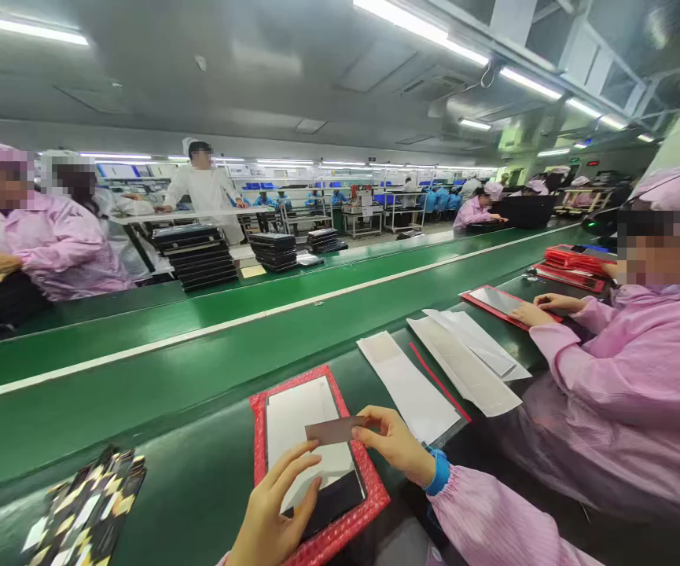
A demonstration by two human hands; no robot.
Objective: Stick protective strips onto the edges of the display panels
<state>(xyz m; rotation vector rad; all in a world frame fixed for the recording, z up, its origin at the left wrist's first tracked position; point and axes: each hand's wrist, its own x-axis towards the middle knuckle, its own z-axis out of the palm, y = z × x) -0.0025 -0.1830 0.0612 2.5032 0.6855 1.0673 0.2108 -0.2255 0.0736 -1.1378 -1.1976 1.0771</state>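
My right hand (395, 444), with a blue band at the wrist, pinches the right end of a small grey-brown rectangular strip (332, 431). Its fingers and thumb are closed on that end. My left hand (277, 503) is near the strip's left end, fingers stretched out and thumb apart; whether a fingertip touches the strip I cannot tell. Below both hands lies a flat panel (301, 409), whitish with a dark band at its near end. Red bubble wrap (259, 436) surrounds the panel like a frame, and my left hand covers part of its near left side.
On the left of the green bench is a heap of black, white and yellowish strips (89, 511). White sheets (407, 385) and a thin red strip (439, 381) lie to the right. A co-worker (628, 369) handles another red-edged panel (501, 303). Black stacks (198, 259) stand across the green belt (198, 358).
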